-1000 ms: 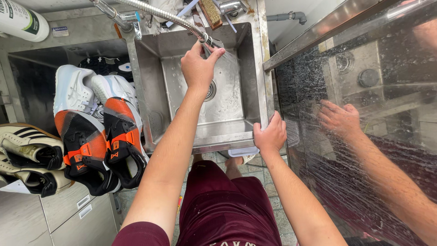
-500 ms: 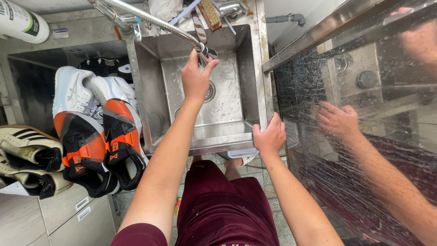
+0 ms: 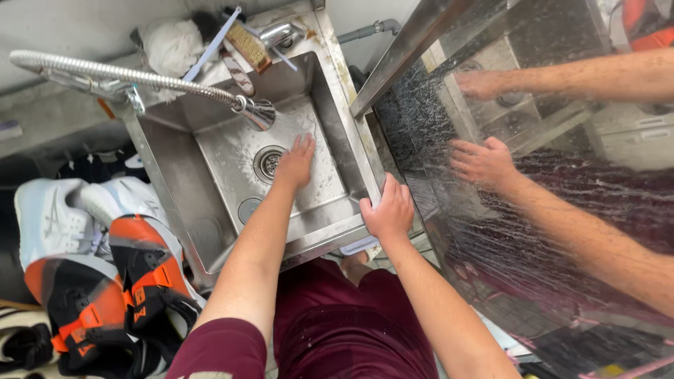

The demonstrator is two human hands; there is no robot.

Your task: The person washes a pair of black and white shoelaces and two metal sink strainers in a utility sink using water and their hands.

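My left hand (image 3: 296, 161) lies flat, fingers apart, on the wet floor of the steel sink (image 3: 210, 231), just right of the drain (image 3: 267, 163). The spray head (image 3: 255, 111) of the flexible metal hose hangs above and left of that hand, apart from it. My right hand (image 3: 387, 211) grips the sink's front right corner rim. On the right, a shiny steel panel (image 3: 435, 119) mirrors both arms and hands.
Orange, black and white sports shoes (image 3: 105, 267) lie on the counter left of the sink. A brush (image 3: 246, 43), a white cloth (image 3: 168, 45) and a tap (image 3: 277, 31) sit behind the basin. Water streaks run across the steel panel.
My left hand has left the spray head and dropped down onto the sink floor beside the drain. The view has shifted, and my right hand keeps its hold on the rim.
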